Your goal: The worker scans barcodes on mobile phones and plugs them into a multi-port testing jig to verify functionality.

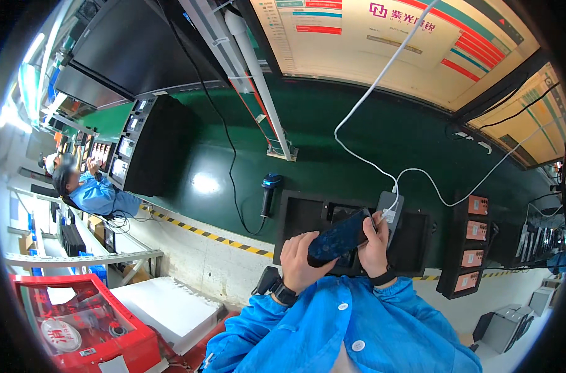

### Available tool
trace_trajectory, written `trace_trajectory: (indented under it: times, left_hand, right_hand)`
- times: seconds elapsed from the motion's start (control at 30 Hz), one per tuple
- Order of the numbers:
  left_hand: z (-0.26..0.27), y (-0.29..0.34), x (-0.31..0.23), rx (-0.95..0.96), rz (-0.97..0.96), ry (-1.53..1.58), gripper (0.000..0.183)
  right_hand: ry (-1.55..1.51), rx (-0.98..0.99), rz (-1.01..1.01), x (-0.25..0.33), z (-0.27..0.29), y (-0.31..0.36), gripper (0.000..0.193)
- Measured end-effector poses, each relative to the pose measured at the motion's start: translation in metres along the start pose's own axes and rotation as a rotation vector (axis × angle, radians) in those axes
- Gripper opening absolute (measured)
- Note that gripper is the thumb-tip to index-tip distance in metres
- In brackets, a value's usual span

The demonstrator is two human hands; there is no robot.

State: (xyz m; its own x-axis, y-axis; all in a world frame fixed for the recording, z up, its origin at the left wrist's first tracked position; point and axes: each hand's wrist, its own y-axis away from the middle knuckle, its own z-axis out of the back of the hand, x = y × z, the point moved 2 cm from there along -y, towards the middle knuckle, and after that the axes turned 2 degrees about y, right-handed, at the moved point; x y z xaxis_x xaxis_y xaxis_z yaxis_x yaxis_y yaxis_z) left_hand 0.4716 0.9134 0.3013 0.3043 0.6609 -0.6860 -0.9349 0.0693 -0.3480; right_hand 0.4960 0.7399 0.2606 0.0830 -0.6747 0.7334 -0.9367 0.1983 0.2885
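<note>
1. We take the phone [340,237] as our landmark. It is a dark slab held level and slanting, over the black tray [298,214] on the green bench [357,143]
2. Left hand [300,261]: it cups the near-left end of the phone, fingers curled under and thumb along the edge. The grip is closed on the phone
3. Right hand [375,244]: it is at the far-right end of the phone, fingers wrapped over the corner. The grip is closed there, but we cannot tell how tightly
4. A white cable [382,81] drops from above to a grey adapter [390,208] just beyond the right end of the phone. We cannot see whether it is plugged into the phone
5. A scanner [269,189] lies on the bench left of the phone and well apart from it
6. A rack of orange-faced units [472,248] stands right of the phone
7. Far left of the phone, another person in a blue coat [99,196] works at a bank of screens [124,146]
8. Progress, as a judgement: the phone is lifted and in both hands, neither seated in the tray nor set down. Any connecting or placing looks not yet done
9. A red bin [84,317] and a white block [168,308] sit below and left of the phone, untouched
</note>
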Motion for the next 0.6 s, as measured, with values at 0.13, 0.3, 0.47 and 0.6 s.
trace_trajectory:
  times: [0.13, 0.3, 0.47, 0.6]
  left_hand:
    - [-0.004, 0.006, 0.004, -0.058, 0.002, 0.012, 0.072]
    - [-0.005, 0.009, 0.004, -0.091, 0.059, 0.065, 0.069]
    - [-0.005, 0.005, 0.004, -0.129, -0.094, 0.047, 0.064]
    - [-0.008, 0.008, 0.003, -0.076, -0.053, 0.075, 0.060]
  right_hand:
    - [0.019, 0.013, 0.029, -0.002, 0.006, -0.001, 0.016]
    - [-0.133, 0.129, 0.005, -0.001, 0.007, -0.002, 0.016]
    - [-0.113, 0.134, 0.008, -0.002, 0.012, -0.003, 0.018]
    - [-0.093, 0.136, 0.021, 0.003, 0.007, -0.001, 0.019]
